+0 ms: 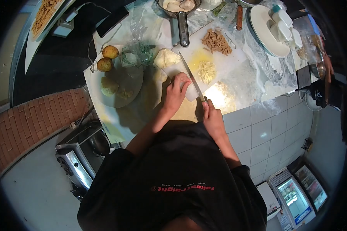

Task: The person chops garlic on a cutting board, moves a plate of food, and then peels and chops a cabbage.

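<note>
My right hand [213,118] is wrapped round the handle of a long kitchen knife [190,75], whose blade points away from me over a white cutting board [193,95]. Left of the blade, my left hand [176,91] has its fingers bent and pressed down on the board; what lies under them is mostly hidden. A pale yellow lump [166,58] sits just beyond my left hand. To the right of the knife is a heap of chopped pale yellow pieces [206,72], with a pile of brown strips [216,41] farther back.
Two potatoes [105,64] rest at the edge of a large plate [133,92] on the left, beside a plastic bag [140,52]. A pan [183,29] stands at the back, its handle toward me. An oval white plate [262,32] with white containers [284,21] is at right.
</note>
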